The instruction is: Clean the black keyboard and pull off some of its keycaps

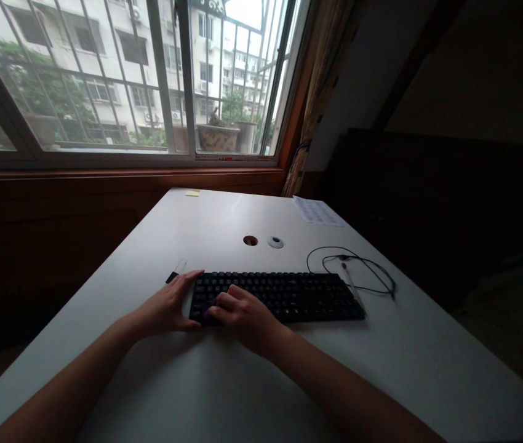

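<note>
Keyboard (289, 298) lies flat on the pale worktop (395, 357), directly under the right grip and running off to its right. Left grip (164, 309): spread wide, astride the keyboard's left end, fingers at the far corner, thumb at the near one. Right grip (245, 317): narrow, fingers curled over the left-hand keys, seemingly pinching a small purplish object (210, 312); mostly hidden, cannot tell what it is.

Step in hand, by judgement: close work among the left-end keys, one grip bracing, the other working. The next move would seem to call for a firm left brace and a light, controlled right pinch, so neighbouring keys are not pressed or caught.

Around the grips: small black item (171, 277) just beyond the left fingers. Well right of the right grip, a pale slim stick (354, 289) beside the keyboard's end; black cable (375, 261) looped past it. Farther beyond both grips, a round hole (250, 240) and a printed sheet (319, 211).
</note>
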Motion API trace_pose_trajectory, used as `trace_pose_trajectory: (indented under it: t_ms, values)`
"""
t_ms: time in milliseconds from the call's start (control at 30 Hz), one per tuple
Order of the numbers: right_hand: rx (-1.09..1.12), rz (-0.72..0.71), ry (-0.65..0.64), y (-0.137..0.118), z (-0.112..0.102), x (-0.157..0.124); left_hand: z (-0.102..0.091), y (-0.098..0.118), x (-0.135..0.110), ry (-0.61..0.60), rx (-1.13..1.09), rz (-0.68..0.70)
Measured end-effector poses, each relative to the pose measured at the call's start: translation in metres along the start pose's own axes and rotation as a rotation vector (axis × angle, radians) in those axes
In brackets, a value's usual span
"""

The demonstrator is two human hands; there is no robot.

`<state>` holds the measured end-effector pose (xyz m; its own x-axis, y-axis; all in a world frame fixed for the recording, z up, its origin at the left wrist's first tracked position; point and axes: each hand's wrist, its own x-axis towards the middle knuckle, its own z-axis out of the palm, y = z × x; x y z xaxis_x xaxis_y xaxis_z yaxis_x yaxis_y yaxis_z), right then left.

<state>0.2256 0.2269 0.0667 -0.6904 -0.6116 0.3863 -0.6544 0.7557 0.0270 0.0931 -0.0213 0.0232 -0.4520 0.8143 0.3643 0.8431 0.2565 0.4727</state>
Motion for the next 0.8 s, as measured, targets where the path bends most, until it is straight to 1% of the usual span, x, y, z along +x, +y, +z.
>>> trace_pose_trajectory:
  t_ms: [167, 233, 400, 567, 667, 800]
  values:
    - [-0.06, -0.048, 0.007, 0.008, -0.011, -0.034, -0.001, 0.001, 0.001, -0.023, 0.004, 0.007]
    - [-0.078, -0.039, 0.025, 0.014, -0.015, -0.048, -0.001, 0.001, 0.001, -0.031, -0.001, 0.006]
    - [-0.095, 0.104, 0.132, 0.034, -0.032, -0.093, -0.002, 0.001, 0.0, -0.029, -0.029, -0.01]
    - [-0.165, 0.254, 0.151, 0.048, -0.047, -0.144, -0.001, 0.0, 0.0, -0.018, -0.029, 0.01]
    - [-0.163, 0.292, 0.17, 0.054, -0.052, -0.167, -0.001, -0.001, 0.0, -0.005, -0.04, 0.014]
    - [-0.148, 0.303, 0.161, 0.059, -0.061, -0.188, -0.002, -0.001, 0.0, 0.001, -0.047, 0.03]
